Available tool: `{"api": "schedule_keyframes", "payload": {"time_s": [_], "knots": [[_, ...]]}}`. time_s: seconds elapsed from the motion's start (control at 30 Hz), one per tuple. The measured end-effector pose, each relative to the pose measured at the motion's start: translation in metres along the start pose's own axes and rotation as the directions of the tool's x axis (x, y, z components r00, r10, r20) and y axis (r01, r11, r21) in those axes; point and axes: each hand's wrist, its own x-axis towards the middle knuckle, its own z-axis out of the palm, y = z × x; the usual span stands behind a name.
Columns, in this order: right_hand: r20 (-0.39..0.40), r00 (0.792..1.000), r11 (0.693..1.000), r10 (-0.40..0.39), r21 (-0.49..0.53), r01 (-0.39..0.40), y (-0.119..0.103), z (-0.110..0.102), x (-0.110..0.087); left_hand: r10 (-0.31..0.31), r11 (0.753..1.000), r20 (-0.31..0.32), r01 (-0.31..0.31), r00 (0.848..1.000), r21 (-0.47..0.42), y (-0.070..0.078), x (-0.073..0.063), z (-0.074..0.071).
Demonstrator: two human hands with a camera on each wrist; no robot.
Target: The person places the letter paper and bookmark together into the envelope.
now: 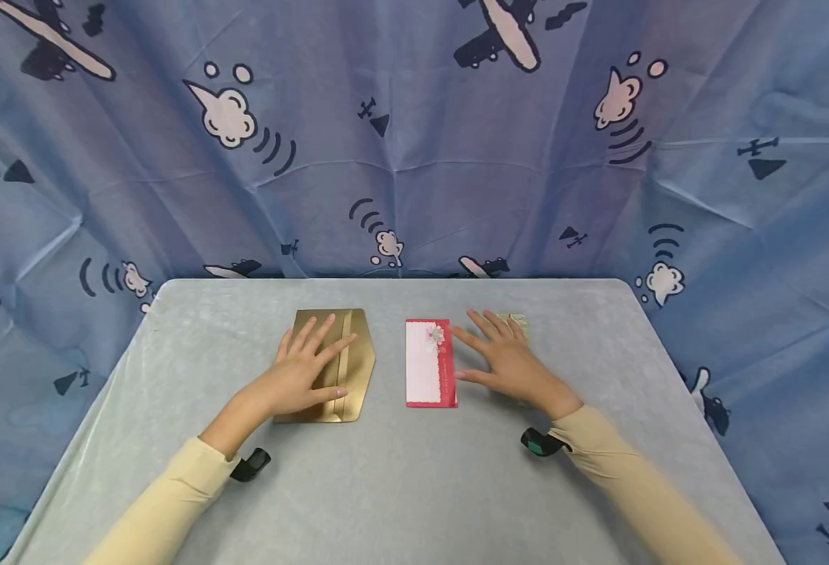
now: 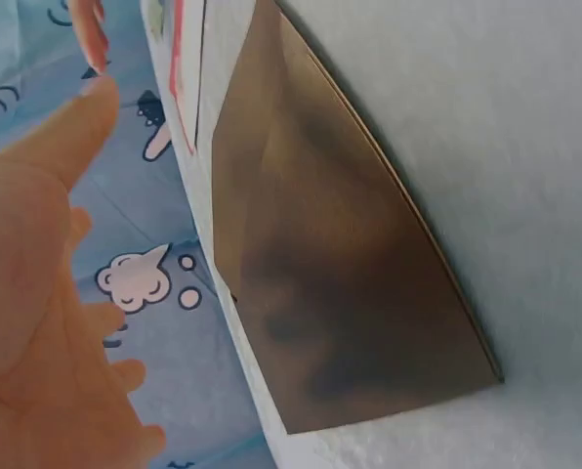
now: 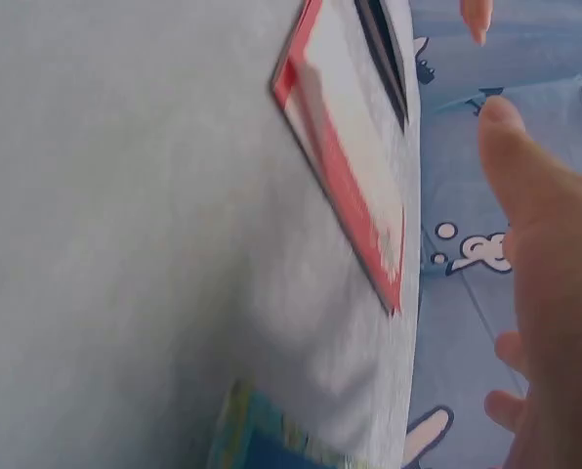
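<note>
A gold envelope (image 1: 359, 369) with a folded flap lies on the left of the table, and my left hand (image 1: 301, 375) is spread above it, fingers fanned. In the left wrist view the envelope (image 2: 340, 254) lies flat, apart from the palm. A red and white card (image 1: 423, 365) with a flower print lies in the middle. My right hand (image 1: 513, 365), fingers spread, is over a small green patterned item (image 1: 520, 320) and mostly hides it. In the right wrist view that item shows a blue part (image 3: 271, 451) at the bottom edge.
The table (image 1: 386, 486) has a pale grey cloth. Behind it hangs a blue curtain (image 1: 429, 188) with plane and cloud prints. Black straps with devices sit at both wrists, the left device (image 1: 250, 465) and the right device (image 1: 542, 442).
</note>
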Motion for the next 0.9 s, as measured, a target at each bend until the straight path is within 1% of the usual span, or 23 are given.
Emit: {"api": "schedule_keyframes", "payload": {"time_s": [0.13, 0.3, 0.5, 0.73, 0.9], "knots": [[-0.008, 1.0, 0.999, 0.007, 0.052, -0.007, -0.008, 0.003, 0.006, -0.026, 0.998, -0.019, 0.025, 0.999, -0.058, 0.002, 0.001, -0.001], [0.0, 1.0, 0.993, 0.026, 0.113, -0.026, -0.019, 0.006, 0.015, -0.053, 0.997, -0.044, 0.05, 0.998, -0.067, 0.003, 0.002, 0.001], [-0.026, 0.999, 0.993, 0.024, 0.119, -0.021, -0.036, 0.01, 0.025, -0.085, 0.994, -0.049, 0.081, 0.995, -0.077, 0.003, 0.002, 0.006], [-0.028, 1.0, 0.994, 0.009, 0.105, -0.006, -0.05, 0.019, 0.038, -0.119, 0.99, -0.028, 0.116, 0.992, -0.081, 0.002, 0.001, 0.013], [-0.041, 0.999, 0.993, -0.019, 0.119, 0.024, -0.058, 0.028, 0.047, -0.145, 0.987, -0.012, 0.144, 0.989, -0.077, 0.001, 0.001, 0.016]]}}
